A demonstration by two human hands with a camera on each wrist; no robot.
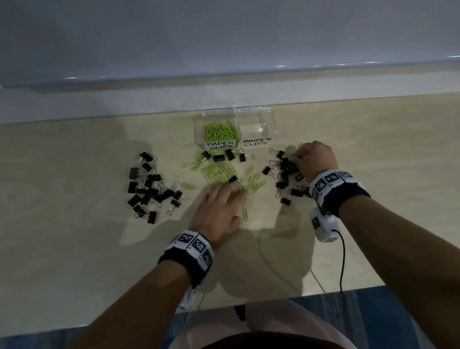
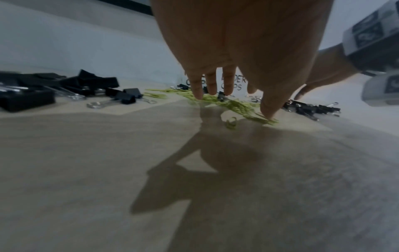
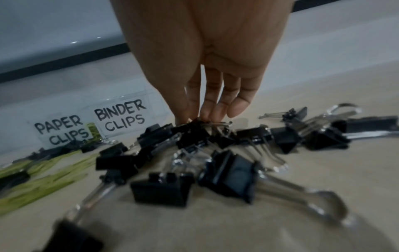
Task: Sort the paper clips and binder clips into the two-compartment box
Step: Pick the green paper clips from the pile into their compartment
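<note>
While the desk (image 1: 45, 205) carries the clear two-compartment box (image 1: 269, 116), green paper clips (image 1: 220, 131) are seen in its left compartment. Loose paper clips (image 1: 250, 184) are pressed by the flat, spread left hand (image 1: 219, 215). A black binder clip (image 3: 195, 127) is pinched by the right hand (image 1: 315, 157).

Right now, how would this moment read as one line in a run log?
left hand: fingers on green paper clips | right hand: pinching binder clip from right pile | box: paper-clip side part-filled, binder side empty
</note>
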